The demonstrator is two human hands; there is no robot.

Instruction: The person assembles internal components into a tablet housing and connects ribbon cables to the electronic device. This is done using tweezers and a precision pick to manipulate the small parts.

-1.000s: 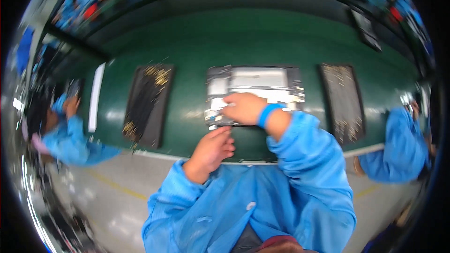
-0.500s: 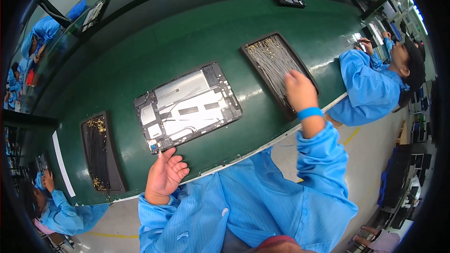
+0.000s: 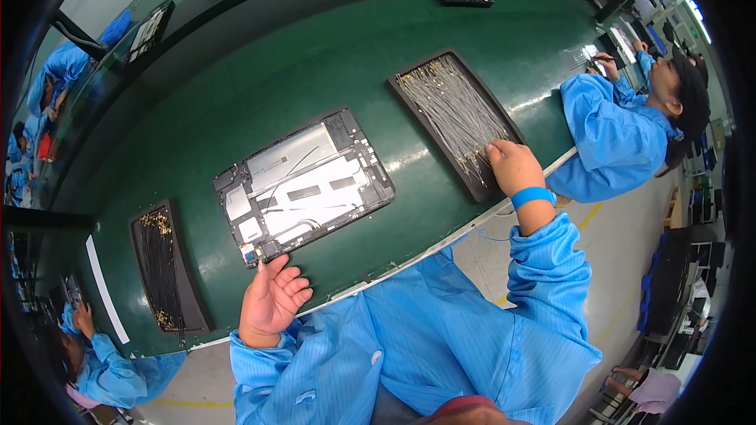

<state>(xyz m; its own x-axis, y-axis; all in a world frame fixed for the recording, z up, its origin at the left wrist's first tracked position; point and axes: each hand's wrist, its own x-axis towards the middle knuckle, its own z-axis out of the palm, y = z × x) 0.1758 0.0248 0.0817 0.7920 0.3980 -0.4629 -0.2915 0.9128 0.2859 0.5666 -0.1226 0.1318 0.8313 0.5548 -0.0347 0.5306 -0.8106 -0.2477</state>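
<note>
- Green belt [image 3: 331, 71] runs across in front of me, and on it, well off to my right, lies a dark tray [image 3: 454, 122] filled with thin silvery wires with gold ends.
- My right hand [image 3: 510, 165] is stretched out to that tray and rests on its near end; the fingertips press down among the wires, pinched together as far as I can judge, though I cannot tell whether a wire is caught between them.
- A blue band [image 3: 532, 196] sits on that wrist, just behind the hand.
- The tray's long axis runs away from me and slightly leftward, and the wires lie along it, so my right hand meets them near their closer ends.
- My left hand [image 3: 272, 299] is loose and half open, holding nothing, its fingers curled just beside the near corner of the opened tablet [image 3: 305, 185].
- That tablet lies back-up with its silver plates showing, between my two hands, its long side tilted up to the right.
- A second dark tray [image 3: 168, 267] with gold-tipped wires lies to the left of my left hand, apart from it.
- The wires I reach for are far nearer my right hand; my left is well apart from them, with the tablet in between.
- Another person in blue [image 3: 614, 138] works just past the right tray.
</note>
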